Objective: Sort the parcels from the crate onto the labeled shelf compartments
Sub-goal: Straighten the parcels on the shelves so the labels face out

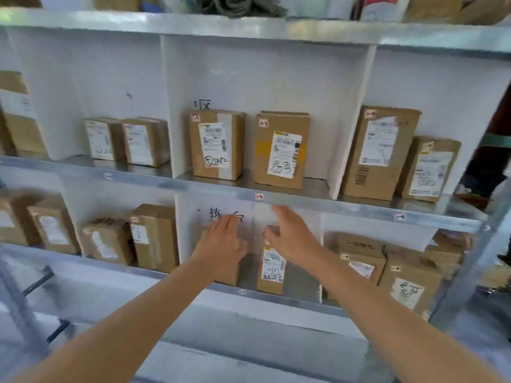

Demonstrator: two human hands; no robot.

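Hands both open: left hand (221, 239) flat, fingers straight, laid over the top of a plain cardboard parcel (231, 273); right hand (290, 234) spread at the top of a labelled parcel (272, 269), contact blurred. Both boxes stand upright, side by side, in the lower middle compartment on the metal shelf (290, 299). Above, two taped brown cartons (215, 145) stand between white dividers (351, 120).

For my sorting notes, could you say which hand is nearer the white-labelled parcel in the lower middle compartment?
Right. The right hand is just above the parcel; the left hand is over the neighbouring box.
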